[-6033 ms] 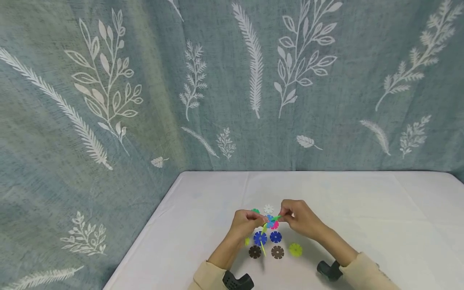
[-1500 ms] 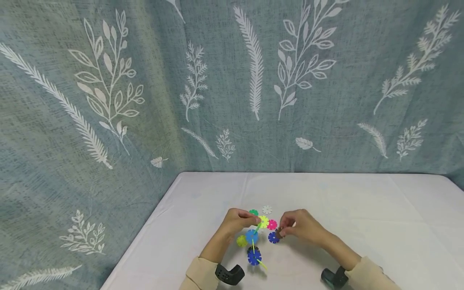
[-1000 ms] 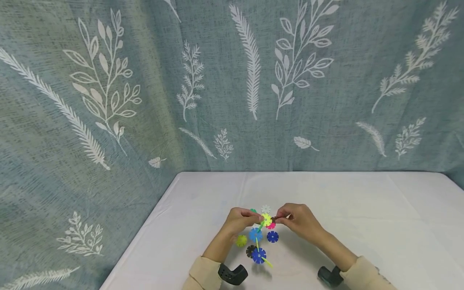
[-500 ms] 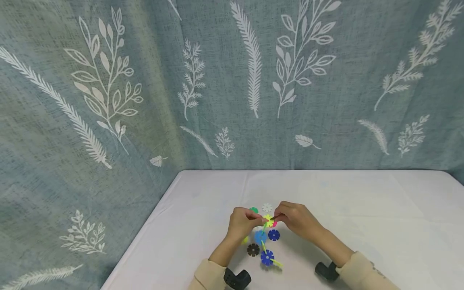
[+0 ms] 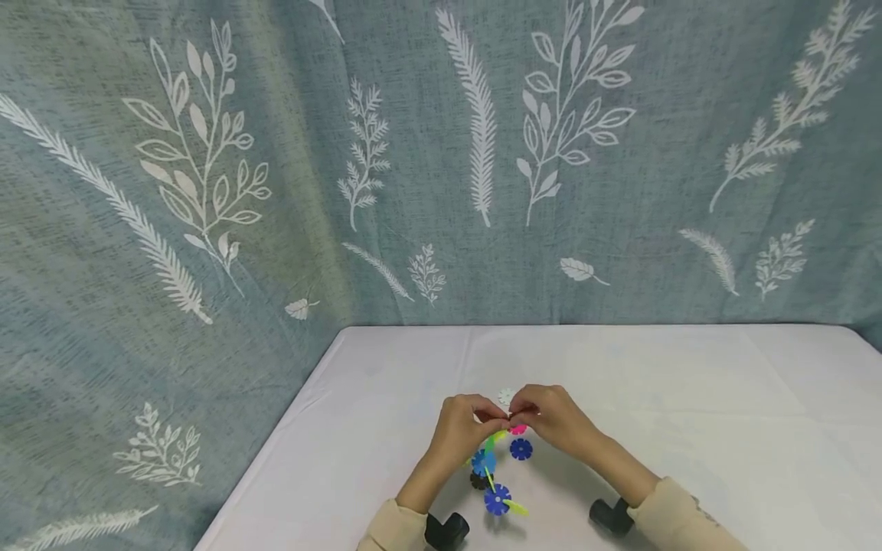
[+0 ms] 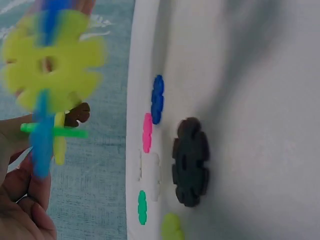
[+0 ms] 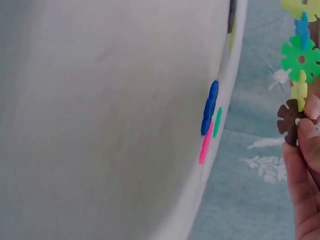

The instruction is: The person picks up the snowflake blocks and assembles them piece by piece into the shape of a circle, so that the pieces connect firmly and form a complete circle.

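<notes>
A chain of interlocking notched plastic discs hangs between my hands. In the head view its dark blue disc [image 5: 497, 500] hangs lowest, below a light blue disc [image 5: 485, 462]. A yellow disc [image 6: 52, 65] of the chain is close to the left wrist camera. My left hand [image 5: 460, 428] pinches the upper end, near the green disc [image 7: 300, 61] and a small-looking, edge-on yellow disc [image 7: 299, 92]. My right hand [image 5: 554, 417] pinches a brown disc [image 7: 289, 122] against that yellow disc's edge. The fingertips of both hands meet; they partly hide the joint.
Loose discs lie on the white-covered table [image 5: 689, 398]: dark blue [image 5: 521, 449], pink [image 5: 517, 429], white [image 5: 506, 396], dark brown [image 6: 191, 162], green [image 6: 142, 207] and yellow [image 6: 172, 227]. A patterned curtain [image 5: 441, 153] hangs behind the table's far edge.
My right hand has brought the brown disc from beside the loose dark blue one up and left to the chain's yellow end disc. Over six seconds, the chain has gained yellow and hangs lower.
</notes>
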`<state>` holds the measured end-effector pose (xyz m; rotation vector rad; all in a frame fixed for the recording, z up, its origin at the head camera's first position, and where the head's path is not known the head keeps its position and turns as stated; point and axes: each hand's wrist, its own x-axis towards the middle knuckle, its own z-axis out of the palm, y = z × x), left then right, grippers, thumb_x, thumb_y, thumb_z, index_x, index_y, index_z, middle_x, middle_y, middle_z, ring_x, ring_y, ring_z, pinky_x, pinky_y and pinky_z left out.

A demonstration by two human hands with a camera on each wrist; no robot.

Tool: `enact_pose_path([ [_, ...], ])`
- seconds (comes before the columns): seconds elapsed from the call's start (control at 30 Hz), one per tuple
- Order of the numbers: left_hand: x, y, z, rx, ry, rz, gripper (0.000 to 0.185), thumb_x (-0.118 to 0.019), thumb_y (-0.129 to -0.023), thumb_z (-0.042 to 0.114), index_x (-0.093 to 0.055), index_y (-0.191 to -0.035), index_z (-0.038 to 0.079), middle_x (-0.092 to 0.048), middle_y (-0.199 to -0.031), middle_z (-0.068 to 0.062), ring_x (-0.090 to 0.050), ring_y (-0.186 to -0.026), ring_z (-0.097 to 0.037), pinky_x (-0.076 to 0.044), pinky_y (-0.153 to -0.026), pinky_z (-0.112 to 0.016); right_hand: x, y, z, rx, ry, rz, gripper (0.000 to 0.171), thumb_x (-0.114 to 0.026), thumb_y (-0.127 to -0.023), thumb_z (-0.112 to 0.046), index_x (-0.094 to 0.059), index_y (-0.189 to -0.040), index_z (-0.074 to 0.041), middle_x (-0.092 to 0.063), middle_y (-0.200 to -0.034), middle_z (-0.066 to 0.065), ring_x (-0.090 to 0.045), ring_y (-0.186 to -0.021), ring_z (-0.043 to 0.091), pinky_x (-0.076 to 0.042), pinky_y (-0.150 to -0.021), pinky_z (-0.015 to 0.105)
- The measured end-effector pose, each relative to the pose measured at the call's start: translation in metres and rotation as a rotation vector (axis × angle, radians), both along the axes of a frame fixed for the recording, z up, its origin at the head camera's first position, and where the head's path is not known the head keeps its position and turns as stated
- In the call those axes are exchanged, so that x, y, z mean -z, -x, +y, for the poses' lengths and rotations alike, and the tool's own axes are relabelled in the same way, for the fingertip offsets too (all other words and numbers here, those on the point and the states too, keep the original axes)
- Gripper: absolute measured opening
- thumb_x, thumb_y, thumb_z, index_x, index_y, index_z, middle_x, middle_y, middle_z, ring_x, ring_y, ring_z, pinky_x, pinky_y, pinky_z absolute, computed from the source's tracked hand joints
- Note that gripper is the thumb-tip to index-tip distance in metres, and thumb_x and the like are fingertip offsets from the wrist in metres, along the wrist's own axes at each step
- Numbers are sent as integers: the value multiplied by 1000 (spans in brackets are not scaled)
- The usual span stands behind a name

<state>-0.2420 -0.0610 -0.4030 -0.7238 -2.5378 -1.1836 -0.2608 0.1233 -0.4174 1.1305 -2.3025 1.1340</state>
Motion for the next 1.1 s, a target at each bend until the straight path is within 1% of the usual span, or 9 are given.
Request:
enact_pose_path([
  [0.13, 3, 2, -7, -6, -32, -13, 7, -75, -75, 14, -74, -76, 7, -70, -72, -2, -59, -65, -5, -45, -60, -16, 3, 3, 7, 26, 35, -299, 12, -69, -77, -1, -70, -89, -2, -66, -83, 9, -60, -73, 9, -50, -64, 21],
  [0.2, 4, 4, -12, -18, -59, -26, 7, -75, -74, 13, -73, -75, 6, -70, -72, -3, -58, -64, -5, -45, -59, -17, 5, 5, 13, 29, -23, -451, 19, -71, -75, -4, -71, -94, -3, -63, -85, 9, -54, -75, 11, -46, -64, 20],
  [0.3, 6, 6, -19, -32, -89, -37, 7, -75, -74, 12, -73, -74, 5, -69, -71, -4, -56, -63, -4, -43, -56, -17, 8, 10, 20, -14, -155, -572, 24, -74, -73, -8, -72, -96, -4, -59, -82, 7, -46, -75, 11, -39, -63, 20],
  [0.4, 6, 8, -23, -34, -108, -51, 8, -75, -74, 13, -73, -74, 5, -69, -71, -5, -55, -62, -2, -43, -56, -17, 10, 12, 23, -62, -233, -576, 27, -75, -72, -10, -72, -98, -5, -56, -77, 4, -42, -72, 10, -36, -62, 20],
  [0.57, 7, 8, -25, -35, -150, -76, 9, -75, -74, 12, -73, -74, 3, -69, -71, -8, -54, -62, -1, -44, -56, -17, 14, 13, 17, -33, -300, -499, 24, -78, -69, -14, -74, -93, -12, -52, -75, -3, -43, -69, 8, -37, -60, 20],
  [0.7, 6, 7, -25, -35, -173, -83, 8, -75, -74, 10, -72, -74, 3, -69, -71, -8, -55, -62, -1, -45, -57, -17, 14, 11, 13, -7, -312, -466, 23, -79, -67, -13, -66, -85, -14, -54, -77, -5, -46, -70, 9, -40, -62, 21],
  [0.8, 7, 6, -24, -41, -170, -77, 8, -75, -74, 10, -72, -73, 3, -69, -71, -8, -56, -62, -2, -45, -57, -17, 13, 10, 14, -14, -292, -462, 21, -78, -68, -10, -61, -80, -14, -54, -71, -7, -46, -67, 7, -40, -60, 20],
  [0.97, 10, 6, -23, -35, -146, -72, 7, -75, -74, 9, -71, -73, 3, -69, -70, -8, -57, -62, -4, -46, -57, -18, 9, 11, 16, -2, -112, -585, 9, -72, -74, -5, -66, -80, -1, -63, -66, 1, -53, -61, 2, -47, -58, 19],
  [1.1, 10, 5, -21, -22, -132, -67, 7, -75, -74, 9, -71, -74, 3, -69, -70, -7, -57, -63, -6, -46, -58, -19, 3, 13, 16, 45, 64, -737, 20, -68, -80, -8, -66, -91, 9, -70, -78, 11, -63, -66, 7, -55, -63, 28],
])
